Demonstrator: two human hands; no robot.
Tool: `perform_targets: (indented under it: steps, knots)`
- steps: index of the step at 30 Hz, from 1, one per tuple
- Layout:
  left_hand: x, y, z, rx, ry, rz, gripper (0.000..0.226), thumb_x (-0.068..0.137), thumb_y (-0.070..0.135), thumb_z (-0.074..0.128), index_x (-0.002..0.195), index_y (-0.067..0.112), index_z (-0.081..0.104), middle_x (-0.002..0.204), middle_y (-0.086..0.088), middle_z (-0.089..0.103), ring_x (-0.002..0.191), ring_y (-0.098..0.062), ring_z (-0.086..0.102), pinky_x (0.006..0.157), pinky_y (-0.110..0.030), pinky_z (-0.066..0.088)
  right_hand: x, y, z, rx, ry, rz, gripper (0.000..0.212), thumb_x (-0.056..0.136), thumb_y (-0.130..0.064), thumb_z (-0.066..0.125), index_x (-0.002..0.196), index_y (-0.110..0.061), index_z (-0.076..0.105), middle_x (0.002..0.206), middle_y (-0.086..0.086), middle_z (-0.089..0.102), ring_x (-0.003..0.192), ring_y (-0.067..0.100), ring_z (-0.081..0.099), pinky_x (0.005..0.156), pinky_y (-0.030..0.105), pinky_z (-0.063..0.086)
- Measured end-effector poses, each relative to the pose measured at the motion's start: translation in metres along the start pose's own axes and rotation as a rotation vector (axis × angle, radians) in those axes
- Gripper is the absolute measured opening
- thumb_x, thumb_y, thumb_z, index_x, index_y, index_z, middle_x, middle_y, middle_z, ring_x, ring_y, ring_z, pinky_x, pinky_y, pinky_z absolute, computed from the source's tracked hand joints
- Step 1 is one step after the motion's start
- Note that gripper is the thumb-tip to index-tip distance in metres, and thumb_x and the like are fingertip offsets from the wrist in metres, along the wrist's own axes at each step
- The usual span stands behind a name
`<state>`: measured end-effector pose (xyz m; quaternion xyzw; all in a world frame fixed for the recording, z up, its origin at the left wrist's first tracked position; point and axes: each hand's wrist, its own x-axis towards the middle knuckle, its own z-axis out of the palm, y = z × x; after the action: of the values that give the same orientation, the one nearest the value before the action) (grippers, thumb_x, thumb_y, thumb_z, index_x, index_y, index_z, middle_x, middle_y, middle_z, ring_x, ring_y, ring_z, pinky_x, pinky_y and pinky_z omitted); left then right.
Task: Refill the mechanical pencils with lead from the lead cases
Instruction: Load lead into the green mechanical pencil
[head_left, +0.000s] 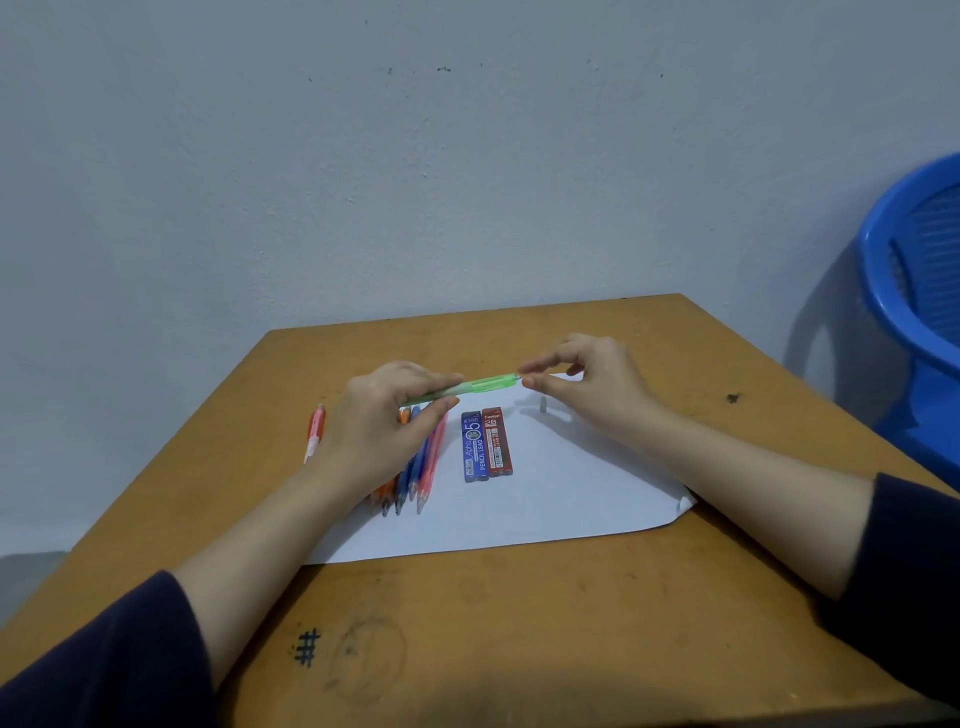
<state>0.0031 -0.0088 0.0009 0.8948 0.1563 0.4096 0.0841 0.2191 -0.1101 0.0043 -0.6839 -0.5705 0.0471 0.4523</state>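
Head view, setting: a wooden table (519, 623) against a plain wall, with a white paper sheet (519, 514) laid on it; a blue plastic chair (914, 291) stands off to the right.
Left hand: the left hand (382, 421) is closed around the tip half of a green pencil (480, 386), holding it in the air above the sheet.
Right hand: the right hand (587, 382) has thumb and forefinger pinched at the pencil's back end; whether they grip a cap, an eraser or a lead there is too small to tell.
Green pencil, axis: long axis runs nearly left to right across the view, slightly tilted, with the back end higher and toward the right hand and the tip end lost inside the left hand.
Small piece: a little grey part (543, 404) stands on the sheet just below the right hand; it may be a removed cap, which I judge only from its place.
Lead cases: a blue lead case (475, 448) and a red lead case (498, 441) lie side by side, touching, long axes running away from the person; both look shut.
Other pencils: a row of orange, blue and pink pencils (415, 467) lies under the left hand, tips toward the person; one orange-and-white pencil (315, 432) lies apart on the bare table.
Progress: early, by my reading. One pencil is being opened or closed at its back end, and the row appears to wait its turn.
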Motion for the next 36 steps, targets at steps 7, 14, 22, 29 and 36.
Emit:
perform_targets:
  steps: [7, 14, 22, 29, 36]
  knots:
    - [0.0, 0.003, -0.001, -0.026, 0.011, 0.008, 0.026, 0.083, 0.012, 0.072, 0.109, 0.012, 0.072, 0.097, 0.001, 0.073, 0.09, -0.008, 0.062, 0.078, -0.027, 0.053, -0.001, -0.002, -0.003, 0.021, -0.008, -0.017, 0.007, 0.081, -0.023, 0.073, 0.084, -0.028, 0.073, 0.089, -0.006, 0.066, 0.088, 0.009, 0.056, 0.076, 0.028, 0.045]
    - [-0.001, 0.006, 0.002, -0.016, 0.01, -0.048, 0.023, 0.083, 0.011, 0.072, 0.106, 0.013, 0.073, 0.094, 0.001, 0.073, 0.087, -0.002, 0.06, 0.075, -0.021, 0.051, 0.001, -0.001, -0.003, -0.082, -0.038, -0.009, 0.005, 0.085, -0.022, 0.069, 0.088, -0.023, 0.074, 0.09, -0.008, 0.061, 0.084, 0.002, 0.051, 0.071, 0.02, 0.035]
    - [0.0, -0.001, -0.003, -0.004, 0.018, -0.262, 0.024, 0.087, 0.021, 0.068, 0.111, 0.017, 0.072, 0.104, 0.001, 0.072, 0.09, 0.001, 0.057, 0.067, -0.004, 0.038, 0.006, 0.007, -0.012, -0.223, -0.063, -0.011, 0.008, 0.088, -0.02, 0.065, 0.088, -0.022, 0.072, 0.091, -0.004, 0.06, 0.085, 0.007, 0.049, 0.071, 0.023, 0.034]
    - [0.001, -0.001, -0.001, -0.003, 0.002, -0.296, 0.026, 0.087, 0.027, 0.067, 0.112, 0.021, 0.071, 0.106, 0.003, 0.071, 0.091, -0.001, 0.057, 0.065, -0.009, 0.041, 0.001, 0.004, -0.004, -0.648, -0.108, -0.491, 0.013, 0.072, -0.008, 0.078, 0.079, -0.017, 0.072, 0.086, 0.003, 0.063, 0.09, 0.029, 0.06, 0.075, 0.035, 0.04]
    - [0.001, 0.001, -0.003, -0.005, -0.007, -0.284, 0.027, 0.087, 0.027, 0.066, 0.113, 0.021, 0.07, 0.107, 0.002, 0.071, 0.092, -0.002, 0.057, 0.066, -0.009, 0.041, 0.001, 0.003, 0.003, -0.846, -0.085, -0.616, 0.014, 0.069, -0.014, 0.079, 0.067, -0.023, 0.069, 0.085, 0.0, 0.062, 0.092, 0.026, 0.061, 0.087, 0.04, 0.037]
